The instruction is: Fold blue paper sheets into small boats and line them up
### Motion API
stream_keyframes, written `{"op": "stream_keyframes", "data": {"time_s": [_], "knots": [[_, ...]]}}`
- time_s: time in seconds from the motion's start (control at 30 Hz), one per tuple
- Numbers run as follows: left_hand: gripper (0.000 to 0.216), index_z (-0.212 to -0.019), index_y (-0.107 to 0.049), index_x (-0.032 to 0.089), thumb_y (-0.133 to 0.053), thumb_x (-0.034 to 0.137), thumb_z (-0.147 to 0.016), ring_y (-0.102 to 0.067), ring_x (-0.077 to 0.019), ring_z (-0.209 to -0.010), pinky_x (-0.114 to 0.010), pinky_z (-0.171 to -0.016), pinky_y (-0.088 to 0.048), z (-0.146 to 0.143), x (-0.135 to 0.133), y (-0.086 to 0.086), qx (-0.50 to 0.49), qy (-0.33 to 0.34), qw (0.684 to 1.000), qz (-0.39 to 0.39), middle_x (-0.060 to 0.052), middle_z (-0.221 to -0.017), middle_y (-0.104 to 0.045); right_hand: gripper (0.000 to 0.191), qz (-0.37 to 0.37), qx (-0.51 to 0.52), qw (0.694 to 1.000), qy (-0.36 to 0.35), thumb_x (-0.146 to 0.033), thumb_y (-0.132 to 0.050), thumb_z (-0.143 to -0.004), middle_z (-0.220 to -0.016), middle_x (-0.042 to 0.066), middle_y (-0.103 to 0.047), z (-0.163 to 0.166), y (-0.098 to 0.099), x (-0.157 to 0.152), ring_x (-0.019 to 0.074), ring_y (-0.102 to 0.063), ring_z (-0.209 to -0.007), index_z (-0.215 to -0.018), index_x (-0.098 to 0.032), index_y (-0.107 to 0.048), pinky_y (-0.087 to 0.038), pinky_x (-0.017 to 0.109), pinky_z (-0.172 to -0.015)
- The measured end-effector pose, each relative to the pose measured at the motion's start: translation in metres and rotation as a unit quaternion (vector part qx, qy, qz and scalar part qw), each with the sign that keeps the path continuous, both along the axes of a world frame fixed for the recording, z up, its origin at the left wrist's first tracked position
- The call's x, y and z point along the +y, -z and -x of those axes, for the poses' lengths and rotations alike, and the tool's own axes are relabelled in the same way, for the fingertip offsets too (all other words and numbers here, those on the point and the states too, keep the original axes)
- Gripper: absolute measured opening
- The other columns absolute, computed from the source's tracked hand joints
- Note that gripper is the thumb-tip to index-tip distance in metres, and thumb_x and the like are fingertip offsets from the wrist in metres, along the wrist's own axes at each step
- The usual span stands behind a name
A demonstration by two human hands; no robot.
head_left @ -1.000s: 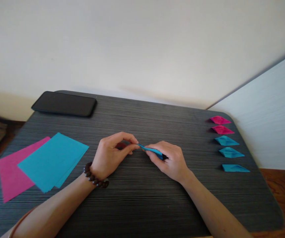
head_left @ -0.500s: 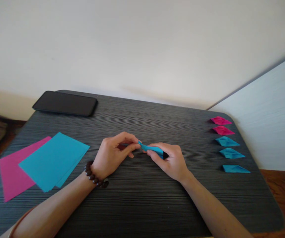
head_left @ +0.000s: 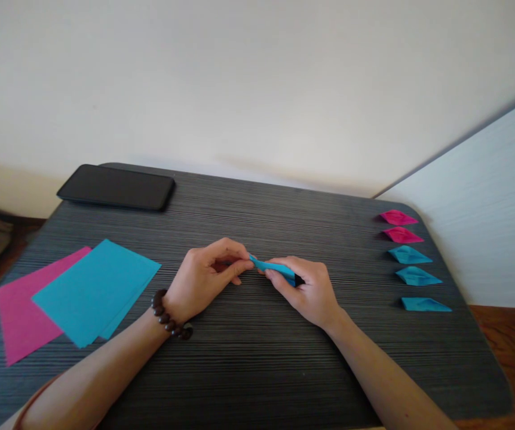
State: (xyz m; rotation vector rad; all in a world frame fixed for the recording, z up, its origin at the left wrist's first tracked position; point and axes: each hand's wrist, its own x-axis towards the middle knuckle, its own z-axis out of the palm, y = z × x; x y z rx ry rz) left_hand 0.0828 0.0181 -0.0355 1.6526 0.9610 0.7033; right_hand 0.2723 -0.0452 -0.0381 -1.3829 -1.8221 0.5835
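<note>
Both hands meet over the middle of the dark striped table. A small folded blue paper piece lies between them. My left hand, with a brown bead bracelet at the wrist, pinches its left tip between thumb and fingers. My right hand is closed around the piece's right end, hiding that part. The piece is narrow and folded flat, held just above the tabletop.
Flat blue sheets lie over a pink sheet at the left. A black phone rests at the far left corner. Along the right edge sit two pink folded pieces and three blue ones. A white panel stands right.
The hands have drawn slightly closer together on the blue piece, whose visible part looks shorter. Nothing else on the table has moved.
</note>
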Motion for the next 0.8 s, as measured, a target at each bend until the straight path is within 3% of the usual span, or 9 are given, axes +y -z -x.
{"op": "stream_keyframes", "data": {"time_s": [0.17, 0.33, 0.53, 0.67, 0.8], "knots": [[0.010, -0.086, -0.065, 0.020, -0.060, 0.028, -0.082, -0.063, -0.0087, -0.058, -0.019, -0.061, -0.050, 0.0045, -0.0001, 0.0008, 0.090, 0.018, 0.982, -0.163, 0.003, -0.076, -0.069, 0.014, -0.046, -0.021, 0.999, -0.013, -0.019, -0.057, -0.082, -0.083, 0.002, -0.071, -0.0013, 0.0032, 0.0014, 0.0126, -0.064, -0.071, -0.093, -0.019, -0.066, -0.050, 0.025, -0.068], [0.007, -0.086, -0.064, 0.020, -0.059, 0.023, -0.082, -0.064, -0.0123, -0.076, -0.022, -0.072, -0.049, 0.0060, 0.0027, 0.0007, 0.098, 0.042, 0.967, -0.231, 0.001, -0.085, -0.070, 0.016, -0.068, -0.030, 0.997, -0.035, -0.017, -0.054, -0.084, -0.087, 0.001, -0.071, -0.0016, 0.0032, 0.0019, 0.0129, -0.064, -0.074, -0.096, -0.021, -0.064, -0.051, 0.027, -0.070], [0.006, -0.081, -0.063, 0.017, -0.058, 0.019, -0.083, -0.060, -0.0079, -0.061, -0.020, -0.063, -0.050, 0.0042, 0.0019, -0.0013, 0.048, 0.040, 0.988, -0.142, -0.001, -0.091, -0.066, 0.016, -0.068, -0.035, 0.996, -0.039, -0.017, -0.055, -0.084, -0.087, 0.001, -0.071, -0.0011, 0.0028, 0.0017, 0.0130, -0.064, -0.074, -0.096, -0.022, -0.064, -0.050, 0.028, -0.071], [0.008, -0.080, -0.062, 0.016, -0.061, 0.024, -0.080, -0.060, -0.0075, -0.057, -0.020, -0.059, -0.052, 0.0019, -0.0003, -0.0016, 0.005, 0.008, 0.998, -0.058, -0.002, -0.090, -0.065, 0.013, -0.019, -0.007, 1.000, -0.015, -0.021, -0.058, -0.083, -0.082, 0.001, -0.070, 0.0003, 0.0004, 0.0014, 0.0125, -0.064, -0.071, -0.093, -0.020, -0.065, -0.050, 0.025, -0.068], [0.014, -0.084, -0.062, 0.016, -0.066, 0.027, -0.076, -0.063, -0.0099, -0.062, -0.020, -0.062, -0.054, 0.0001, -0.0022, -0.0031, -0.016, -0.034, 0.999, -0.025, -0.001, -0.084, -0.067, 0.017, 0.035, 0.036, 0.999, 0.000, -0.024, -0.059, -0.082, -0.089, 0.000, -0.071, 0.0016, -0.0015, 0.0000, 0.0128, -0.066, -0.077, -0.099, -0.022, -0.063, -0.051, 0.024, -0.071]]}}
